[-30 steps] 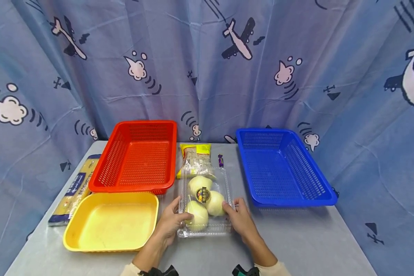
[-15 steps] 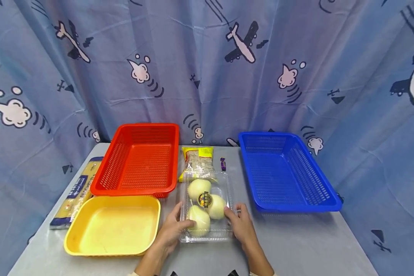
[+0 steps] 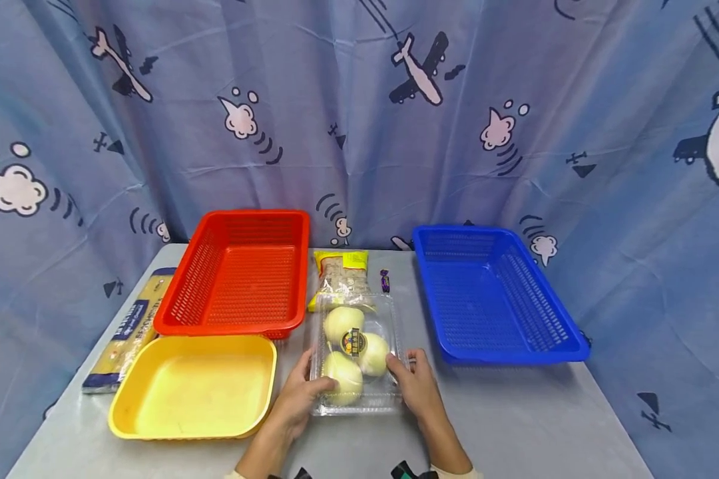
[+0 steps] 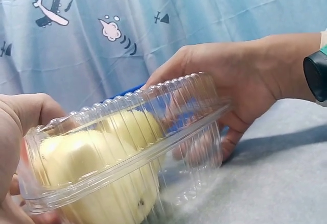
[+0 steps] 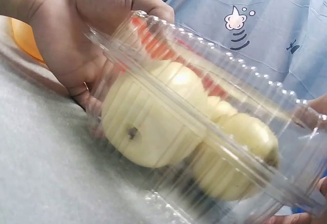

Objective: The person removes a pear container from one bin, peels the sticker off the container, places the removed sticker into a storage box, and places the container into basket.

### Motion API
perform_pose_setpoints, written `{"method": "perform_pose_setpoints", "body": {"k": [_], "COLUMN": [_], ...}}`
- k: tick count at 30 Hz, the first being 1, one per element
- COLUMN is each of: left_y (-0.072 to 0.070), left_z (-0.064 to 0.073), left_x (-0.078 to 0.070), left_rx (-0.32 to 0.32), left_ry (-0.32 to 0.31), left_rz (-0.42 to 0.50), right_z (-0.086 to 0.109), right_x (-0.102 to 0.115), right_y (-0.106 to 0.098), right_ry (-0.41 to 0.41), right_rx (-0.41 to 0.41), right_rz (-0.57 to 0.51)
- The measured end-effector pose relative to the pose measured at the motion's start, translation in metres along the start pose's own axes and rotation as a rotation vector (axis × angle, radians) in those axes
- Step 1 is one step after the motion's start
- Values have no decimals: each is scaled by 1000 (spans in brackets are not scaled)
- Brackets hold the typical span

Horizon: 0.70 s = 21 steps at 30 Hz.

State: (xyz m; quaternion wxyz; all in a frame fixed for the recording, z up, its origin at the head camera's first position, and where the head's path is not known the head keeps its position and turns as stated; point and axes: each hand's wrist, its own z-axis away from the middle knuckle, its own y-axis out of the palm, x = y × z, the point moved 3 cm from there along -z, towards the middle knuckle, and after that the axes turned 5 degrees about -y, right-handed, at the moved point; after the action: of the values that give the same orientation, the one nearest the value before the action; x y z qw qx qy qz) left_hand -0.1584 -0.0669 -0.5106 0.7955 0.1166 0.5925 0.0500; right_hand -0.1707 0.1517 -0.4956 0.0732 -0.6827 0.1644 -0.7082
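A clear plastic clamshell box [image 3: 386, 400] with pale yellow round fruits [image 3: 343, 379], apparently pears, is held between both hands. Its lid is down and bears a black and gold sticker [image 3: 353, 342]. My left hand [image 3: 296, 398] grips the left side, thumb over the top edge. My right hand [image 3: 418, 386] grips the right side in the same way. In the left wrist view the box [image 4: 127, 165] looks tilted; whether its base touches the table cannot be told. The right wrist view shows the left hand's [image 5: 76, 35] fingers reaching under the lid's rim.
Behind the box lie a yellow-edged clear food bag [image 3: 343, 274] and a small purple wrapped candy [image 3: 385, 281]. A red basket [image 3: 257, 329] and a yellow tray [image 3: 192, 436] stand left, a long noodle-like packet [image 3: 128, 326] beyond them. At right stands a blue basket [image 3: 509, 356].
Both hands keep their grip on the clamshell box, which stays almost in place. The head view has shifted slightly; the baskets and packets have not moved.
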Motion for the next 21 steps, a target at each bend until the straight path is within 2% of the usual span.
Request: {"method": "perform_pose_setpoints", "body": {"k": [4,8,13,21], "left_y": [-1,0,0,1], "left_z": [-2,-3,-4,-5], "left_x": [1,4,5,6], "left_rx": [-3,-13,-23,-19], "left_ry": [-2,-3,5,15], "left_rz": [5,8,4,15], "right_z": [-1,-2,-4,-10], "right_x": [4,8,21,47], "right_y": [-1,-5,-8,-6], "right_ry": [-15,-53,-157,-330], "right_rx": [-1,-40,-108,-146], "right_rz": [36,102,153,187]}}
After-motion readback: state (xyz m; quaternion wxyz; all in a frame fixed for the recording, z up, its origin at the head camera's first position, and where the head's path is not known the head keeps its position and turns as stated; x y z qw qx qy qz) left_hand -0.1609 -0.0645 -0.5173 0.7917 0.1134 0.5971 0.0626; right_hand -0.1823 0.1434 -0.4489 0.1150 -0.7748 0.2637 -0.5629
